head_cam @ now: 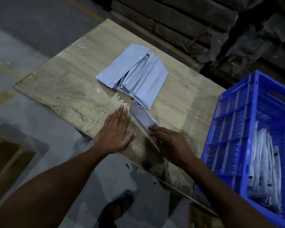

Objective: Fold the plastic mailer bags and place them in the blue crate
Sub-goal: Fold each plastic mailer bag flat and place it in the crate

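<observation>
The person's forearms are reaching in from the bottom edge, nearest the camera. The left hand (112, 132) is lying flat on the wooden board (59, 89), fingers straight and together, thumb spread. Just beside it, the right hand (170, 143) is curling its fingers around the near end of a folded mailer bag (142, 116), which is blurring slightly above the board. Beyond the hands, a fanned pile of unfolded mailer bags (133, 73) is lying on the board. To the right, the blue crate (234, 129) is holding folded bags (265, 170) leaning inside it. A cardboard box (5, 162) is sitting on the floor at left.
</observation>
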Action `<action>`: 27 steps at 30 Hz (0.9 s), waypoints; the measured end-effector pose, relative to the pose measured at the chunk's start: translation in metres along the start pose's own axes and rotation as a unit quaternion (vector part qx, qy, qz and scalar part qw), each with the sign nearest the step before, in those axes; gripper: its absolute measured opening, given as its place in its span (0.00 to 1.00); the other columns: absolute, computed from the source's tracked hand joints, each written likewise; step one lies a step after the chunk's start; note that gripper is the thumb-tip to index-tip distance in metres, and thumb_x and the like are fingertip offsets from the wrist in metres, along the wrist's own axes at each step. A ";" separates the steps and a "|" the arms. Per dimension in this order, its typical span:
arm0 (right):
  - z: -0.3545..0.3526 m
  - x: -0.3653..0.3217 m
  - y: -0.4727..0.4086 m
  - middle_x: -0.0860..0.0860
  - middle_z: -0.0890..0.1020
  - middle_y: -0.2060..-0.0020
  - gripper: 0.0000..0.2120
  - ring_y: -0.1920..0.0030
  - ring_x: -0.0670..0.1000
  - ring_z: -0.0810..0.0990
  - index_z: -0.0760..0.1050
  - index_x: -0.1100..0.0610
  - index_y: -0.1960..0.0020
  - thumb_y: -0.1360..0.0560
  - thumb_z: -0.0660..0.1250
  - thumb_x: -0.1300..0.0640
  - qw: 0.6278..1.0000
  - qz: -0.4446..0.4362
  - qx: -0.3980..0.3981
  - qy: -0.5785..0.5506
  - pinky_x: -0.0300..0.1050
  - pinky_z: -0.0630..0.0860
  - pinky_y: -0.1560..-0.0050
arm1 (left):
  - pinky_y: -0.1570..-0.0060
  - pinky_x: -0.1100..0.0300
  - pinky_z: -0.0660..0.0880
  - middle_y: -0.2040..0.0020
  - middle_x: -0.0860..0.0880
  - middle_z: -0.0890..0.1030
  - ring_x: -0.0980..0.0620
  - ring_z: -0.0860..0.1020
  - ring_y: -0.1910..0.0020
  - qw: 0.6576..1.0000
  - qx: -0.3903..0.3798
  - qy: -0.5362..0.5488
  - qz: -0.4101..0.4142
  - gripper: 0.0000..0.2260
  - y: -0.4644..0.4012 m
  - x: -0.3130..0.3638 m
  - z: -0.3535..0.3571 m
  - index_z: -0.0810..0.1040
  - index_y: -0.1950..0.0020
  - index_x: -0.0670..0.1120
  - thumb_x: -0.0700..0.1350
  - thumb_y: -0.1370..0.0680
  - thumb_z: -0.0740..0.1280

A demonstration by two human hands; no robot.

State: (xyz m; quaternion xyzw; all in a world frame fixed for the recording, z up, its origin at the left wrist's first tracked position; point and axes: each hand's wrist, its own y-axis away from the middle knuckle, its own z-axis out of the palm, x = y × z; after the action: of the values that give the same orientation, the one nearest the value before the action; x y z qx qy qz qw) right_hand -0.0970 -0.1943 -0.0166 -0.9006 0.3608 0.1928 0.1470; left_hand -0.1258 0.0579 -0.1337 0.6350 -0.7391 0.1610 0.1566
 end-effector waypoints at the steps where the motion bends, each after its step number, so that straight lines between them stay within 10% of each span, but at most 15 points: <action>1: 0.000 -0.005 0.000 0.51 0.82 0.37 0.18 0.41 0.51 0.83 0.83 0.58 0.43 0.31 0.69 0.71 0.999 -0.001 0.012 -0.037 0.44 0.81 0.45 | 0.18 0.46 0.49 0.15 0.45 0.40 0.47 0.43 0.16 1.000 0.005 0.008 0.000 0.44 0.000 0.001 -0.001 0.35 0.16 0.46 0.64 0.20 0.58; 5: -0.003 0.001 -0.002 0.50 0.84 0.41 0.21 0.45 0.43 0.83 0.85 0.58 0.45 0.34 0.67 0.73 0.996 0.015 0.000 -0.085 0.29 0.75 0.47 | 0.19 0.44 0.52 0.15 0.43 0.42 0.44 0.47 0.16 1.000 0.019 0.002 0.005 0.44 0.001 0.002 -0.001 0.37 0.16 0.48 0.63 0.21 0.60; 12: 0.011 0.040 -0.018 0.55 0.80 0.35 0.18 0.31 0.62 0.74 0.82 0.56 0.43 0.32 0.72 0.67 0.973 0.021 -0.050 0.224 0.60 0.73 0.37 | 0.20 0.42 0.53 0.15 0.42 0.42 0.42 0.48 0.16 0.999 -0.003 -0.038 0.004 0.41 -0.001 0.000 0.001 0.41 0.15 0.49 0.65 0.20 0.54; 17: 0.073 0.021 -0.013 0.60 0.72 0.27 0.26 0.27 0.62 0.69 0.71 0.59 0.29 0.20 0.52 0.45 0.968 0.170 -0.088 0.163 0.65 0.66 0.30 | 0.20 0.42 0.53 0.15 0.42 0.44 0.42 0.48 0.16 0.999 0.001 -0.052 0.016 0.38 -0.001 -0.001 0.000 0.45 0.14 0.50 0.63 0.19 0.55; 22: 0.103 0.019 -0.001 0.60 0.70 0.26 0.25 0.25 0.61 0.67 0.73 0.61 0.32 0.26 0.60 0.51 0.988 0.052 -0.104 0.105 0.68 0.67 0.30 | 0.21 0.39 0.54 0.14 0.48 0.44 0.45 0.44 0.16 0.991 -0.008 -0.121 0.055 0.35 -0.002 -0.004 0.003 0.49 0.14 0.49 0.63 0.17 0.53; 27: 0.117 -0.003 -0.006 0.55 0.64 0.22 0.26 0.21 0.53 0.60 0.64 0.59 0.23 0.18 0.53 0.51 0.992 0.119 -0.009 0.028 0.63 0.55 0.23 | 0.24 0.34 0.53 0.15 0.50 0.49 0.46 0.47 0.16 0.977 -0.042 -0.193 0.086 0.31 -0.002 -0.008 0.009 0.56 0.15 0.49 0.61 0.16 0.49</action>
State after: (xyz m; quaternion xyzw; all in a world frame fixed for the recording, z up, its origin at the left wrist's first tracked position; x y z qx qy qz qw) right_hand -0.1228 -0.1409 -0.1174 -0.8574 0.4677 0.1872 0.1051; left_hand -0.1231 0.0614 -0.1449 0.5808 -0.8136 0.0169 0.0234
